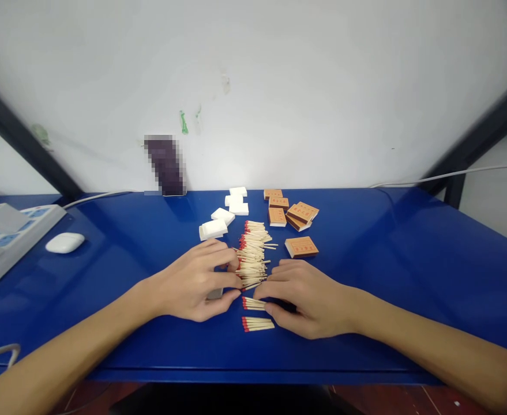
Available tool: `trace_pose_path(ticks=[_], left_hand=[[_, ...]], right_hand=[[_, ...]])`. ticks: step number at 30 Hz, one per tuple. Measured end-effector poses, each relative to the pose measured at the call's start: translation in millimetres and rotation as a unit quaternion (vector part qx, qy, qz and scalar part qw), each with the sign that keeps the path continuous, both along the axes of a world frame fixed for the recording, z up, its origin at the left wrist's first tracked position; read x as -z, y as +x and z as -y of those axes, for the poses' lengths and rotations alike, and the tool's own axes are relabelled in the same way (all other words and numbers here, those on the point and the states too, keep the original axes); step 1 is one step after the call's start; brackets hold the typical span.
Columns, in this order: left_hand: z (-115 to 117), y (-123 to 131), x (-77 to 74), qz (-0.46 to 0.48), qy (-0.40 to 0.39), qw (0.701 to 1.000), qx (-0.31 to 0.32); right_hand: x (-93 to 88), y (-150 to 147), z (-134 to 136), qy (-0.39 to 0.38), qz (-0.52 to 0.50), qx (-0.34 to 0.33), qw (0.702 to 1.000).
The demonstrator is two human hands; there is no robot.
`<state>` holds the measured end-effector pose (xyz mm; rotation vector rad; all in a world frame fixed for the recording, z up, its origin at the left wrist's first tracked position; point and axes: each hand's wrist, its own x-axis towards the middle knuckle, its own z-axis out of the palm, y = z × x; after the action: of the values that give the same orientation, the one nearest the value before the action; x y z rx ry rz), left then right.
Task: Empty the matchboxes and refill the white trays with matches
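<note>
A pile of red-headed matches (255, 248) lies in the middle of the blue desk. At its left side is my left hand (201, 280), fingers bent and apart, the fingertips close to the match heads. Partly hidden beneath that hand is a pale object (215, 293). My right hand (305, 300) rests to the right, its thumb and index finger on the tail ends of a small group of matches (252, 303). Nearer the front edge, a second neat row of matches (258, 324) lies untouched by either hand.
Several white matchbox trays (214, 229) lie behind my left hand. Several orange matchbox sleeves (301, 247) are scattered behind my right hand. A white earbud case (65, 242) and a power strip (23, 230) lie at left. A pixelated dark object (166, 167) leans against the wall.
</note>
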<state>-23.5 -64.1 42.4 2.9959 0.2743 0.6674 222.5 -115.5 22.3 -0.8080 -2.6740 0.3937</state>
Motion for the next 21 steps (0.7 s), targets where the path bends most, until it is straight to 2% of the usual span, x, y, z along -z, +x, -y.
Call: trace_pose_path(ticks=[10, 17, 21], left_hand=[[-3.5, -1.5, 1.5, -0.021, -0.009, 1.0, -0.012], [-2.6, -3.5, -0.2, -0.035, -0.021, 0.999, -0.018], [-2.1, -3.4, 0.7, -0.04, -0.027, 0.999, -0.02]], right_hand=[[-2.5, -0.1, 2.5, -0.021, -0.004, -0.024, 0.999], [3.4, 1.4, -2.6, 0.014, -0.01, 0.038, 0.999], [4.9, 1.2, -5.1, 0.017, -0.003, 0.044, 0.999]])
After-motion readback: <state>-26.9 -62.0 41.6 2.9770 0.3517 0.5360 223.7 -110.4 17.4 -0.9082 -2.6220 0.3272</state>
